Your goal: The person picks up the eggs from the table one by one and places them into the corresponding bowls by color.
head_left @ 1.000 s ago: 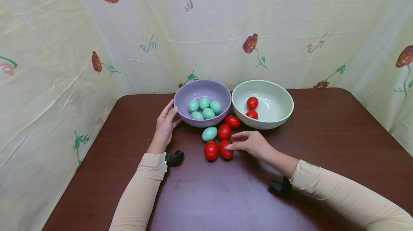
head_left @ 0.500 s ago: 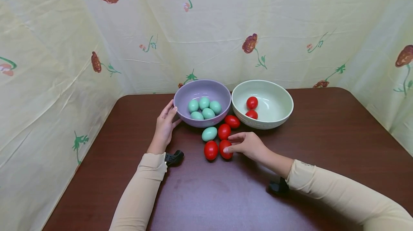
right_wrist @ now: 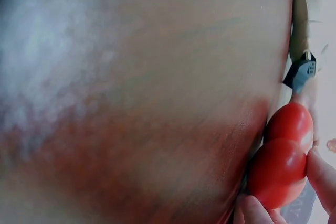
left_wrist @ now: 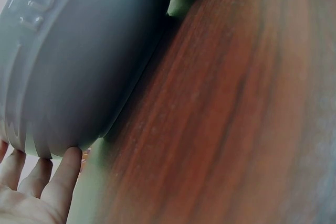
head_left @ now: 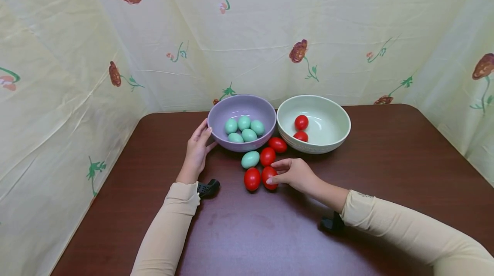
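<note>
My left hand (head_left: 196, 151) rests against the left side of a purple bowl (head_left: 266, 117), fingertips touching its outer wall (left_wrist: 100, 61). Several pale green eggs lie inside that bowl. In front of the bowls, my right hand (head_left: 299, 176) pinches a red egg (head_left: 266, 175) between thumb and fingers; it sits low at the table. The right wrist view shows the held egg (right_wrist: 278, 174) with a finger and thumb at its sides. Beside it is another red egg (head_left: 252, 179), with a third red egg (head_left: 267, 156) and a green egg (head_left: 250, 160) just behind.
A pale green bowl (head_left: 332, 117) with two red eggs (head_left: 301, 122) stands right beside the purple one. One more red egg (head_left: 278, 144) lies at the foot of the bowls. The brown table (head_left: 247, 233) ends behind them at a flowered curtain (head_left: 247, 31).
My right hand has moved slightly left, and its thumb and fingers have closed round the near right red egg. The left hand and both bowls have stayed put.
</note>
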